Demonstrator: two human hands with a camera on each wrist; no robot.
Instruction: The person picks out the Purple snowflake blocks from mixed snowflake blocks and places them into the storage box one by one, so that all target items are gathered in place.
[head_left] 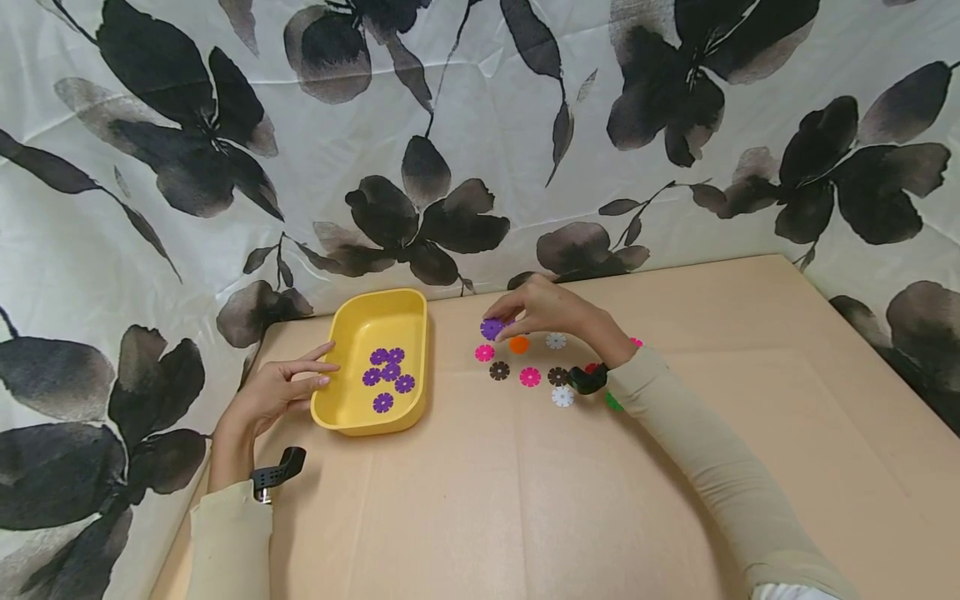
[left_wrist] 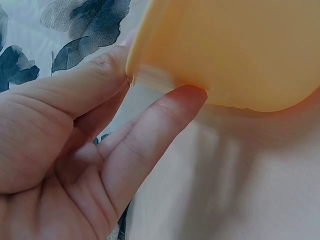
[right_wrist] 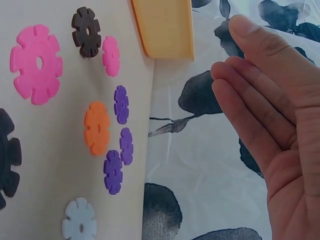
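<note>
Left hand (head_left: 272,393) pinched the yellow tub (head_left: 357,335); couldn't tell if the right hand (head_left: 551,308) really had the purple disc (head_left: 491,330), so a loose hold risked dropping it.

Room type unclear: a tan table (head_left: 465,500) (backed by floral cloth (head_left: 517,150)).

From my station I identify two bare hands: left hand (head_left: 281,387) and right hand (head_left: 543,308). Left sleeve (head_left: 232,546) and right sleeve (head_left: 697,450): long, plain beige cloth; I see creases along the right. White fabric (head_left: 793,592) borders the right sleeve's upper end. Left wrist: black angled mount (head_left: 281,469), perforated, silvery fitting (head_left: 263,496). Right wrist: black rounded housing (head_left: 588,380).
</note>
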